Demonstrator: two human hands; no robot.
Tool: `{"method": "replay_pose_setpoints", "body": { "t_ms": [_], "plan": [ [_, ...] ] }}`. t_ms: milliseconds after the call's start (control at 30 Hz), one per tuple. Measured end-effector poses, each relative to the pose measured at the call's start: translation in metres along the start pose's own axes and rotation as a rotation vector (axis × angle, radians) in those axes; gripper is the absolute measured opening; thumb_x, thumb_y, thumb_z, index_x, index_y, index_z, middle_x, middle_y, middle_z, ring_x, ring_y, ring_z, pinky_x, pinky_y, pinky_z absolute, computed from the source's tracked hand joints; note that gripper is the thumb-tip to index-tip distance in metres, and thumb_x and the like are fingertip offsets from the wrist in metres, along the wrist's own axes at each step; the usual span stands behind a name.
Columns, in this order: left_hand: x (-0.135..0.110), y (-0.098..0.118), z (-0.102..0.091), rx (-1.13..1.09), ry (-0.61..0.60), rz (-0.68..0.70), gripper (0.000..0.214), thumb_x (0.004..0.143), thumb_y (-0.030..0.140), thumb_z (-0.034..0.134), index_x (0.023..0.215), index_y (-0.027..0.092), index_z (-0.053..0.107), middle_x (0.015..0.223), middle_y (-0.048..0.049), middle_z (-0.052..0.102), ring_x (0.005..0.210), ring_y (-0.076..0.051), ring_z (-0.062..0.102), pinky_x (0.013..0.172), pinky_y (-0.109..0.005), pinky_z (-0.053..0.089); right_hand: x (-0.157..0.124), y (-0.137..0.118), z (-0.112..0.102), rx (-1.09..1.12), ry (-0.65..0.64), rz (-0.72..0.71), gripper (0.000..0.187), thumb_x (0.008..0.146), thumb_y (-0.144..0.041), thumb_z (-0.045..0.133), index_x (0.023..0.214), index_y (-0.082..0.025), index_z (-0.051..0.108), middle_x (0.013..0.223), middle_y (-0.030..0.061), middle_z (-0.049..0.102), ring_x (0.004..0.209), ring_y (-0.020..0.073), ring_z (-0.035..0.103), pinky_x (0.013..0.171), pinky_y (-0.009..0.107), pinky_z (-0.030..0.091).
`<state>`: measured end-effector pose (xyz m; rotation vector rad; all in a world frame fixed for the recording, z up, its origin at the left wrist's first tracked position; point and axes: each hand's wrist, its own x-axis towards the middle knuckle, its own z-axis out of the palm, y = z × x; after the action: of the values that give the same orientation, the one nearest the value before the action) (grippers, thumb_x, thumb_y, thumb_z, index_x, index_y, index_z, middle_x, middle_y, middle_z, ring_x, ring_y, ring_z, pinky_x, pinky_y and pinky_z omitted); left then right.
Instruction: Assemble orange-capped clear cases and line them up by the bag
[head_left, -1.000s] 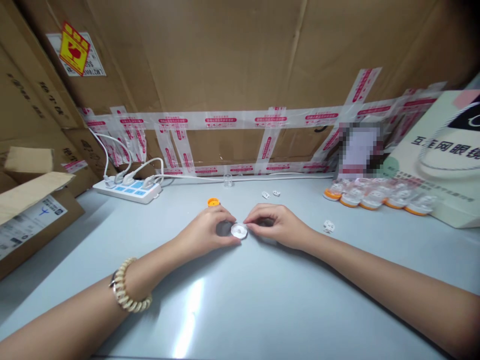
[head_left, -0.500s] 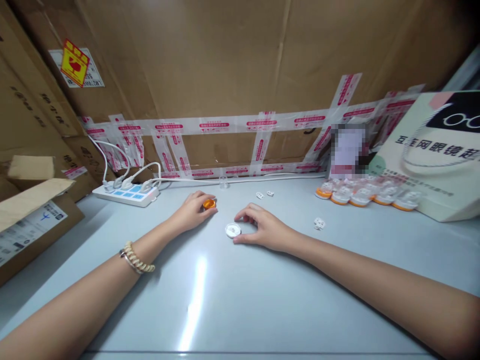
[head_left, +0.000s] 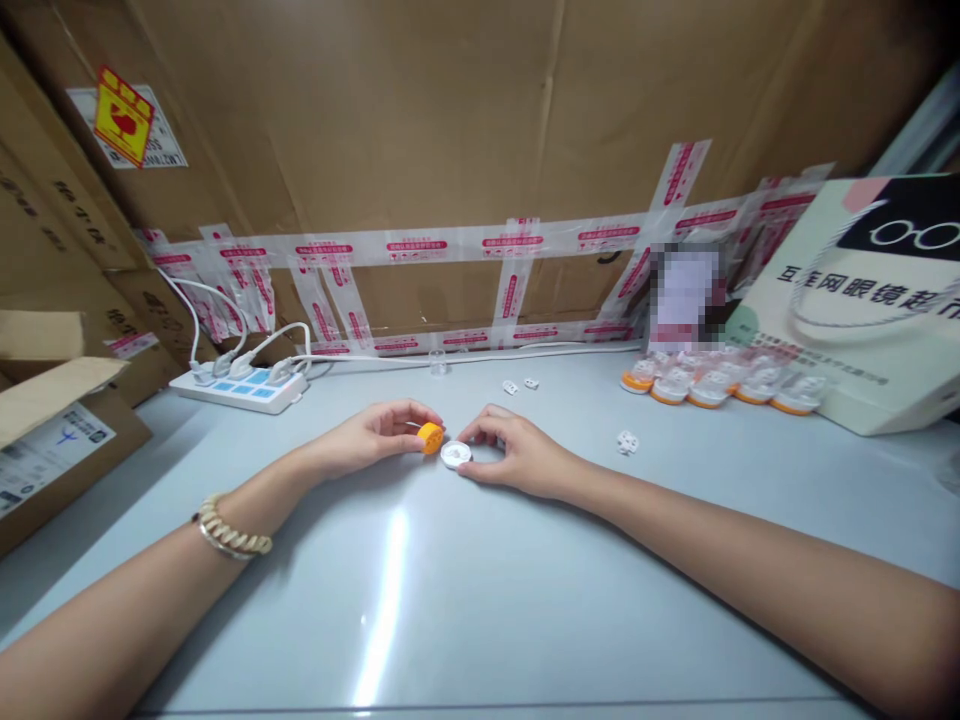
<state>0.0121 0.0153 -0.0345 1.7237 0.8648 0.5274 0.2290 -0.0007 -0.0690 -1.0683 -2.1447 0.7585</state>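
My left hand (head_left: 371, 434) pinches a small orange cap (head_left: 430, 437) just above the grey table (head_left: 480, 600), tilted on its side. Right beside it lies a round white disc-shaped piece (head_left: 455, 455) on the table. My right hand (head_left: 517, 452) curls around that white piece, its thumb and fingertips touching its rim. The orange cap and the white piece are almost touching.
A white power strip (head_left: 240, 386) with plugged cables sits at the back left. Small white parts (head_left: 519, 385) and another one (head_left: 626, 441) lie loose. A row of orange-based clear pieces (head_left: 712, 385) stands before a paper bag (head_left: 862, 300). An open carton (head_left: 52, 420) is left.
My left hand left the white piece, reached back to the orange cap, picked it up and brought it beside the white piece. My right hand stayed at the white piece.
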Motion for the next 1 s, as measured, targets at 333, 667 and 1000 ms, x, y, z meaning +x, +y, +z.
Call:
{"method": "replay_pose_setpoints", "body": {
  "t_ms": [333, 667, 1000],
  "plan": [
    [0.004, -0.005, 0.007, 0.059, 0.032, 0.054, 0.029, 0.071, 0.022, 0.065, 0.099, 0.016, 0.060, 0.103, -0.0081, 0.062, 0.097, -0.018, 0.058, 0.091, -0.035, 0.042, 0.000, -0.001, 0.001, 0.028, -0.011, 0.009, 0.022, 0.067, -0.024, 0.066, 0.088, -0.018, 0.066, 0.085, 0.0038, 0.055, 0.078, 0.0147, 0.054, 0.073, 0.028, 0.045],
    [0.004, -0.011, 0.007, 0.008, 0.034, 0.065, 0.031, 0.070, 0.017, 0.067, 0.100, 0.013, 0.063, 0.096, -0.0073, 0.069, 0.088, -0.016, 0.064, 0.083, -0.029, 0.048, 0.000, 0.001, 0.001, 0.044, -0.012, 0.006, 0.021, 0.067, -0.023, 0.066, 0.087, -0.017, 0.068, 0.083, 0.0025, 0.054, 0.073, 0.0128, 0.053, 0.069, 0.026, 0.043],
    [0.007, -0.010, 0.008, 0.021, 0.047, 0.086, 0.027, 0.074, 0.019, 0.064, 0.102, 0.016, 0.065, 0.101, -0.0059, 0.069, 0.092, -0.016, 0.064, 0.087, -0.030, 0.048, -0.001, 0.001, 0.000, 0.035, -0.016, 0.001, 0.018, 0.067, -0.022, 0.067, 0.084, -0.016, 0.067, 0.083, 0.0020, 0.054, 0.070, 0.0115, 0.050, 0.067, 0.025, 0.040]
  ]
}}
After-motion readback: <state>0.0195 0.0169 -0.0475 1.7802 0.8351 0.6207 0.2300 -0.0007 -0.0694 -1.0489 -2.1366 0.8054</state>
